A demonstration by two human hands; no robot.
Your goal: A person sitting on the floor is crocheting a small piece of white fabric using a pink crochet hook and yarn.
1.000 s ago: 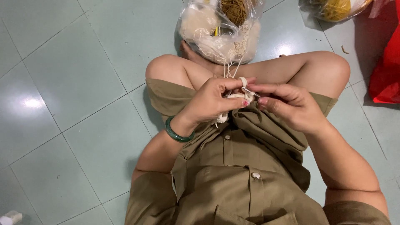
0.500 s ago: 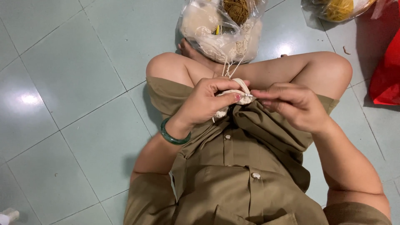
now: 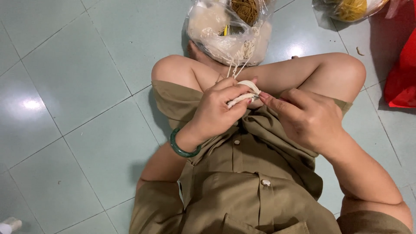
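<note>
Cord [image 3: 243,92], cream-coloured, sits right at the fingertips of both hands, over the lap, between the knees. Left hand [image 3: 218,113] has it clamped: thumb and curled fingers closed around a short looped section, loop poking out at the top toward the right hand. Right hand [image 3: 308,120] has thumb and forefinger pressed together at the cord's end, tips touching the loop; whether they actually pinch a strand or just press on it, cannot tell.

Change vs. a second ago: the small bunched knot at the left fingertips is now a flatter, wider loop, and the right fingertips have closed in from just beside it to contact. Reads as the loop being worked or tightened, mid-step, not finished.

Outward: two thin strands run up from the loop into a clear plastic bag [image 3: 228,32] of cream yarn on the floor just beyond the knees, with a brown ball inside. Green bangle [image 3: 183,147] on the left wrist. Olive buttoned garment [image 3: 242,190] below. Second bag with yellow yarn [image 3: 352,8] top right, red bag [image 3: 401,73] at the right edge, pale green tiled floor [image 3: 78,86] all round.
</note>
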